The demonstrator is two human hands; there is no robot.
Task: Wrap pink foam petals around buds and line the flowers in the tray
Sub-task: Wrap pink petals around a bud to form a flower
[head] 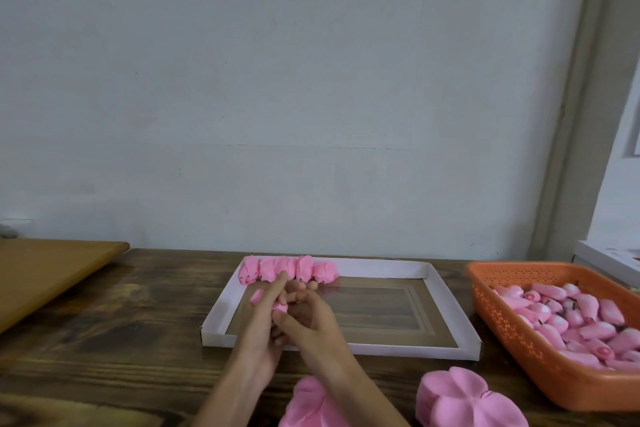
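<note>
Both hands meet low over the near-left part of a shallow white tray [449, 305]. The left hand [261, 321] and right hand [313, 321] are pressed together around one pink foam flower [279, 308]. It is mostly hidden between them, and a pink flap pokes out past the left fingers. The left hand's fingers reach up fairly straight along the foam, while the right hand's fingers curl in, with the thumb against the flower. Each hand has hold of it, and it is lifted a little above the tray floor.

Just beyond the fingertips, a row of finished flowers [287, 268] sits against the tray's far wall, starting from its far-left corner. I count five, packed side by side and touching. They fill less than half of that wall.

On the dark wooden counter [104, 329], nearer than the tray, lie two stacks of flat pink petals [467, 399]. One stack is beside the right forearm and partly covered by it, and the other is further right.

To the right of the tray stands one orange perforated basket [512, 333], heaped with pink buds [571, 319] that are too many and too jumbled to count. One lighter wooden board [52, 270] lies at the counter's far left.
</note>
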